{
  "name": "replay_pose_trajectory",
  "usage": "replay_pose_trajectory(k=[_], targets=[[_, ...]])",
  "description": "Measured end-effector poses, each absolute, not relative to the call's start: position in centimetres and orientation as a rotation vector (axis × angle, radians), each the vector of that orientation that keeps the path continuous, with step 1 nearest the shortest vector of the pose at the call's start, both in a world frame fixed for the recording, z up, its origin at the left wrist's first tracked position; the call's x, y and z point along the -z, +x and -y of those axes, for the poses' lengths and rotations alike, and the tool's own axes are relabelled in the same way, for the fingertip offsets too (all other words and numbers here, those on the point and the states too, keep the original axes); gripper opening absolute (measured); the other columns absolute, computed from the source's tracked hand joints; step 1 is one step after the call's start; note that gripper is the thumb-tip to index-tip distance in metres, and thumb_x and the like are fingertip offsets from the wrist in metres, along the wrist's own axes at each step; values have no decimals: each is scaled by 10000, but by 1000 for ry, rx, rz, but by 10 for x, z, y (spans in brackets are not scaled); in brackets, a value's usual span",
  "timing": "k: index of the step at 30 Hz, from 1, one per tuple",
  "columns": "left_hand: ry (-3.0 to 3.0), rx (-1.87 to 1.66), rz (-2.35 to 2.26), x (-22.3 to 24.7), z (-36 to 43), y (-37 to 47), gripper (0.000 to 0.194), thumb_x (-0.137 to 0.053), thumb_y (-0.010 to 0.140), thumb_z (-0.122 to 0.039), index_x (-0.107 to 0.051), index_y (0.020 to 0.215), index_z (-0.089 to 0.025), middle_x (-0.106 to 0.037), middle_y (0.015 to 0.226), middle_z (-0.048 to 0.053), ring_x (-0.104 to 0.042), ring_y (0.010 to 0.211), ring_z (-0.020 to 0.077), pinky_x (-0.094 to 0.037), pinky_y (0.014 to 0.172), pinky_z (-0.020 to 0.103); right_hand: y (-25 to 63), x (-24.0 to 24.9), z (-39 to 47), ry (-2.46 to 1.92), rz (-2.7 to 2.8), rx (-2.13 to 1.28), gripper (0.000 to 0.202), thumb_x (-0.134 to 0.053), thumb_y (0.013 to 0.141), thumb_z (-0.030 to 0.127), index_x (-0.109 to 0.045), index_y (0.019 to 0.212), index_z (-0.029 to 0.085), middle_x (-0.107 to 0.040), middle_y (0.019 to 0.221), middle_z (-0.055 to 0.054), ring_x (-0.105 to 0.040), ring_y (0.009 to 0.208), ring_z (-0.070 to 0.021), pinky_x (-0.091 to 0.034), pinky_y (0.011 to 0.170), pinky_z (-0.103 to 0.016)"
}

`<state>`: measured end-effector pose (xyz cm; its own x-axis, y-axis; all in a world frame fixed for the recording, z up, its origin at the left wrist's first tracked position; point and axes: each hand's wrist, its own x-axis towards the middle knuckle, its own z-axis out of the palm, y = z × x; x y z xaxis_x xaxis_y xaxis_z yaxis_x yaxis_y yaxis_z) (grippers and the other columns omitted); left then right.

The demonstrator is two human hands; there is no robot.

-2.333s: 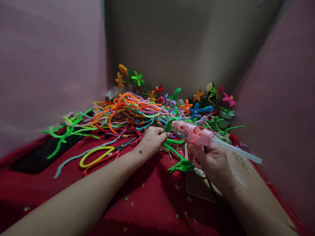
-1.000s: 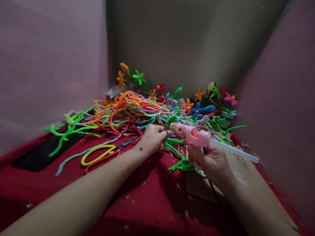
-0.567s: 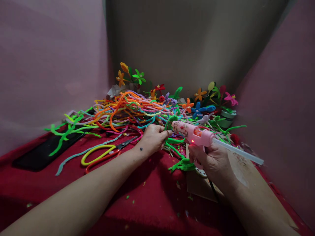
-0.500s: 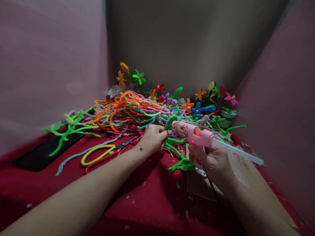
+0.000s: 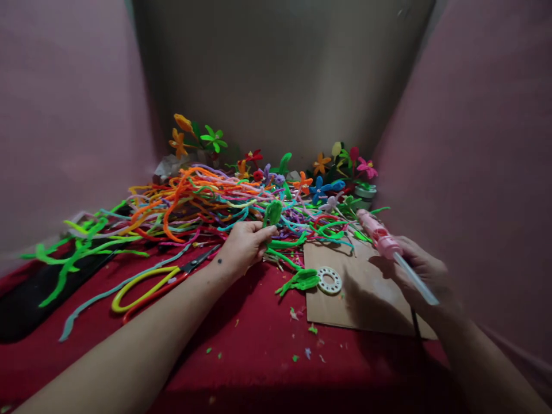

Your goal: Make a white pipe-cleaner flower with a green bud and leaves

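Between the thumb and fingers of my left hand (image 5: 245, 244) is a green pipe-cleaner leaf (image 5: 272, 213), held upright over the front of the pile. My right hand (image 5: 420, 270) is wrapped round a pink glue gun (image 5: 379, 234), out to the right above the cardboard. A clear glue stick (image 5: 416, 279) sticks out of its back end, and its nozzle points away from me. Below and right of my left hand lies a green pipe-cleaner piece (image 5: 302, 280), close to a white ring with holes (image 5: 329, 281).
A heap of coloured pipe cleaners (image 5: 207, 195) spreads across the red cloth (image 5: 241, 356). Scissors (image 5: 146, 290) lie by my left forearm, near a black flat object (image 5: 26, 305). Cardboard (image 5: 328, 310) lies at right. Pipe-cleaner flowers (image 5: 319, 188) stand behind.
My right hand has carried the glue gun away from the leaf to the right, uncovering the ring and cardboard. My left hand still holds the leaf. The view has shifted right.
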<state>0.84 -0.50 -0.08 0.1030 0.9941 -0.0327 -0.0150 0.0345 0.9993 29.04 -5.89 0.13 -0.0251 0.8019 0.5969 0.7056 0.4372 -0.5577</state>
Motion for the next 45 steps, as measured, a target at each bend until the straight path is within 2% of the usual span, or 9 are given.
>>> replay_pose_trajectory(k=[5,9,19,27,33,37,40,43,45], targets=[[1196,-1078,-1056,3,5,10,202,-602,731,-313,-502,648,-158,-348,321,-93,-250,260,28,-133,307,157,332,26,71,-1719,1898,182,361,-489,804,315,-603,1104,150,-595,933,-99,-582,814,-218,-446,716,-318],[1194,-1095,-1007,4,4,9,204,-629,701,-330,-539,708,-147,-366,350,-90,-250,282,29,-138,311,158,339,37,73,-1994,1889,282,455,-432,839,359,-524,1241,168,-585,954,-101,-592,805,-240,-445,671,-336],[1218,-1060,-1042,4,5,10,237,-633,684,-331,-478,610,-167,-351,340,-91,-261,283,29,-152,314,162,348,40,70,-2096,1908,276,450,-403,863,383,-510,1249,178,-591,981,-102,-595,817,-237,-429,656,-331],[1205,-1059,-1083,0,8,10,202,-595,720,-320,-502,634,-163,-378,323,-82,-249,260,28,-133,317,173,331,20,73,-1994,2020,565,321,-446,830,290,-641,1034,138,-590,1022,-167,-540,887,-293,-434,760,-423],[1229,-1079,-1050,6,6,11,274,-624,699,-318,-426,574,-177,-364,339,-88,-270,281,30,-153,325,175,240,4,79,-1465,2152,-5,249,-436,859,240,-623,1013,182,-606,978,-96,-572,893,-204,-448,806,-328],[1217,-1084,-1038,8,5,11,266,-632,690,-336,-441,598,-177,-356,354,-93,-261,291,32,-140,332,181,202,14,67,-1586,2179,96,225,-562,789,314,-629,904,133,-582,915,-132,-533,909,-269,-428,785,-379],[1190,-1083,-1017,6,6,10,275,-647,670,-338,-442,586,-174,-335,373,-99,-243,305,26,-123,350,185,199,20,57,-1551,2175,34,117,-522,811,215,-622,773,167,-591,819,-85,-542,819,-209,-415,724,-312],[1184,-1066,-1022,2,10,10,270,-661,644,-329,-477,547,-156,-303,376,-100,-222,325,23,-119,368,195,203,14,53,-1511,2130,-55,147,-496,814,163,-598,709,173,-603,752,-52,-540,720,-170,-392,664,-278],[1223,-1031,-1027,-3,13,9,237,-665,638,-322,-545,553,-135,-354,389,-81,-274,352,33,-169,381,196,205,4,51,-1463,2090,-151,148,-491,816,162,-596,713,175,-614,732,-36,-545,696,-153,-387,643,-260]])
